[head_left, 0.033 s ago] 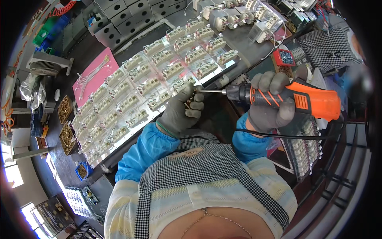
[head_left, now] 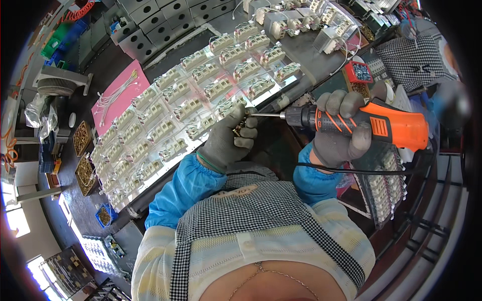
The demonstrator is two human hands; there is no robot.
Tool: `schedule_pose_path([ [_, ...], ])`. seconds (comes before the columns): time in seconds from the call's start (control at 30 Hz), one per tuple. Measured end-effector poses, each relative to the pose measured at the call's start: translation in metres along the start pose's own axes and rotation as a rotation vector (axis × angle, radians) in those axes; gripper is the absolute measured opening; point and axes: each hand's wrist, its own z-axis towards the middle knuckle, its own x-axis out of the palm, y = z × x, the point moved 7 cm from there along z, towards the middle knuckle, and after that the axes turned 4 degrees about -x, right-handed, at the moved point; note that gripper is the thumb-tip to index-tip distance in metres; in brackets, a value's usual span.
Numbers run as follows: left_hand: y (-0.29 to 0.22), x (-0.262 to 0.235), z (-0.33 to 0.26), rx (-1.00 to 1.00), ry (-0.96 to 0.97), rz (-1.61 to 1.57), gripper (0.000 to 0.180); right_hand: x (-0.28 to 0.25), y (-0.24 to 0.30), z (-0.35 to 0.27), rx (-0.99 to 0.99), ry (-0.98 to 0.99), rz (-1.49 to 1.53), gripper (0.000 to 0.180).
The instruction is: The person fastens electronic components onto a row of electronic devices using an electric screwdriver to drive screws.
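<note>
Orange power screwdriver [head_left: 371,125] clamped in right hand [head_left: 341,128], left hand [head_left: 228,140] pinching small screws [head_left: 240,129] at metal tray [head_left: 150,155] edge

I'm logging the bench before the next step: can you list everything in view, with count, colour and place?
Electric screwdriver: one, orange and black, at right, held level with its bit pointing left.
Terminal-block modules: dozens, white and metal, in rows on the long metal plate.
Pink sheet: one, upper left, with pale wires on it.
Screw trays: two, brass-coloured contents, left of the plate.
Grey boxes: several, stacked along the top.
Small red box: one, above the screwdriver.
Fan: one, grey, far left.
Left hand: grey glove, blue sleeve, pinching small brass parts at the bit tip.
Right hand: grey glove, gripping the screwdriver.
</note>
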Motion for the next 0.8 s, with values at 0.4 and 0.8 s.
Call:
schedule_pose_path([
  [0.4, -0.032, 0.007, 0.027, 0.007, -0.108, 0.218, 0.025, -0.007, -0.014, 0.014, 0.002, -0.280, -0.407, 0.073],
  [0.8, -0.068, 0.008, 0.054, 0.301, -0.262, 0.388, 0.031, -0.061, -0.090, 0.045, 0.261, -0.400, -0.237, 0.056],
])
